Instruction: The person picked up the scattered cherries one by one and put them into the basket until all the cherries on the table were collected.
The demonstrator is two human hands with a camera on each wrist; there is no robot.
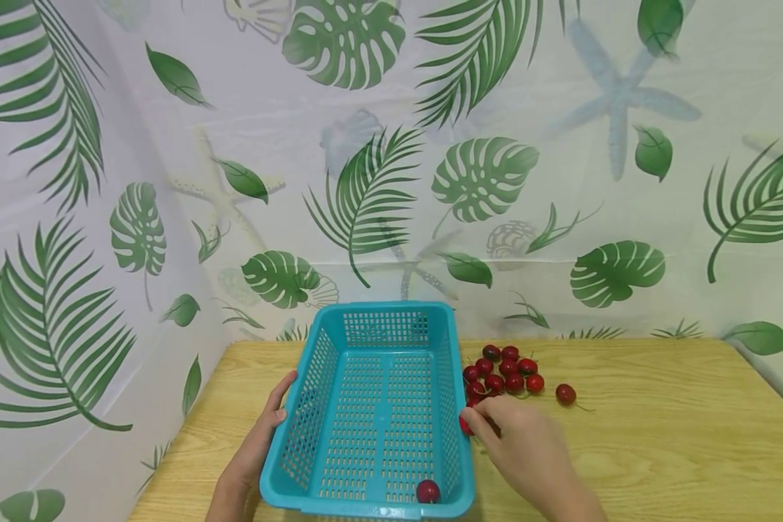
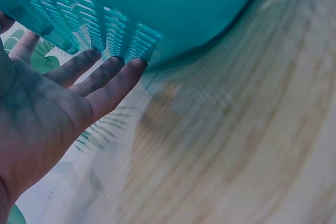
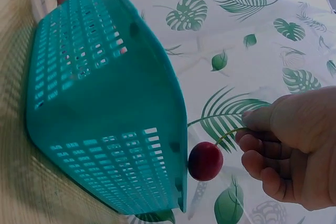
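Observation:
A turquoise slotted basket (image 1: 383, 406) stands on the table with one dark red cherry (image 1: 428, 491) in its near right corner. My left hand (image 1: 261, 438) is at the basket's left side, its fairly straight fingers (image 2: 113, 85) touching the slotted wall from outside. Just outside the right rim, my right hand (image 1: 525, 446) pinches a cherry (image 3: 205, 161) by its green stem (image 3: 227, 135) between thumb and forefinger. The fruit hangs close beside the rim, below the fingertips. A cluster of several cherries (image 1: 509, 367) lies beyond this hand, right of the basket.
One loose cherry (image 1: 565, 394) lies apart, to the right of the cluster. The wood-grain table (image 1: 665, 428) runs back to a white cloth wall (image 1: 391, 217) printed with green leaves. More of this cloth borders the left side.

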